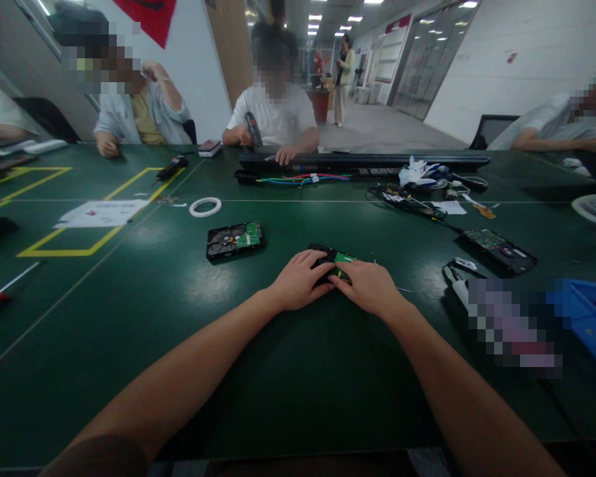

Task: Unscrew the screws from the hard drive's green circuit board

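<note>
A hard drive with a green circuit board (345, 257) lies on the green table in front of me, partly covered by both hands. My left hand (302, 279) holds its left side, fingers bent over the top. On its right side rests my right hand (367, 283), its fingers on the board and its thumb near my left thumb. A second hard drive (234, 240), board side up, is to the left, apart from my hands. Farther right lies a third hard drive (499, 250).
A white tape roll (205, 207), a paper sheet (102, 214) and a screwdriver (4, 297) are on the left. At right are a blue bin (589, 318), cables and white gloves (422, 173). Across the table a person holds a power tool (253, 129) beside a long black bar (367, 161).
</note>
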Demonstrator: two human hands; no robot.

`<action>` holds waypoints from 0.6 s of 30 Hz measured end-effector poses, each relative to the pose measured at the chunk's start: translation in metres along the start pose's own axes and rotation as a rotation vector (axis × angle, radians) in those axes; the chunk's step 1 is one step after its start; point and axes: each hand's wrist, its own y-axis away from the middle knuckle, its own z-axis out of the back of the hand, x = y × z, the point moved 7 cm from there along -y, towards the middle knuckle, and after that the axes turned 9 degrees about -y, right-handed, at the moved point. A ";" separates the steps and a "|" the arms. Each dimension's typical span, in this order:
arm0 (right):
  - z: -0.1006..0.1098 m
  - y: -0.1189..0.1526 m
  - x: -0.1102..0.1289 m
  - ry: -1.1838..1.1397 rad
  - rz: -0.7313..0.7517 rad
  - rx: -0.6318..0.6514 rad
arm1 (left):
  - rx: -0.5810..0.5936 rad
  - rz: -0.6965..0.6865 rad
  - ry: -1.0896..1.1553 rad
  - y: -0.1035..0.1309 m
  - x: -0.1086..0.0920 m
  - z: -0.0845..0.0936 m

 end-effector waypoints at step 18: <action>0.000 0.000 -0.011 -0.097 -0.036 -0.095 | 0.005 -0.004 0.003 0.000 0.001 -0.002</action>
